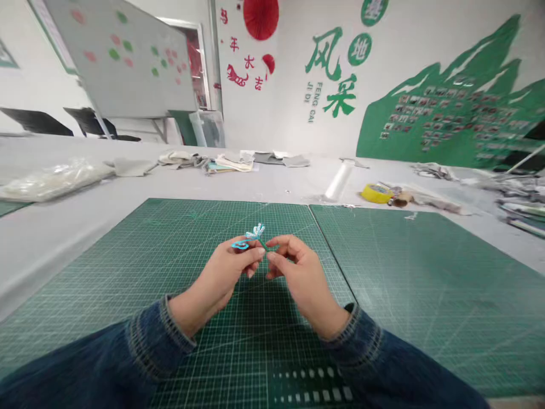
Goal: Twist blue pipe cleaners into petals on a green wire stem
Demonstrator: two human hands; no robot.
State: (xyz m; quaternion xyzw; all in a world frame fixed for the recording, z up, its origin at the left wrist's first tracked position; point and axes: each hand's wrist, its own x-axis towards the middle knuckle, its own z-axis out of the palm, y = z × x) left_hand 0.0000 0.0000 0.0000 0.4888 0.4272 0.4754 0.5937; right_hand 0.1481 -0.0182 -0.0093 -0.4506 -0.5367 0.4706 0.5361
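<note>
A small craft flower with white and light-blue looped petals and a blue curl at its left is held up over the green cutting mat. My left hand pinches it just below the petals, between thumb and fingers. Its short green stem slants down to the right, where my right hand has thumb and forefinger closed on its end. The two hands nearly meet at the fingertips. What the lower fingers do is partly hidden.
A second cutting mat adjoins on the right. Beyond lie a yellow tape roll, a white roll, fabric pieces and a clear plastic bag. A whiteboard stands behind the table.
</note>
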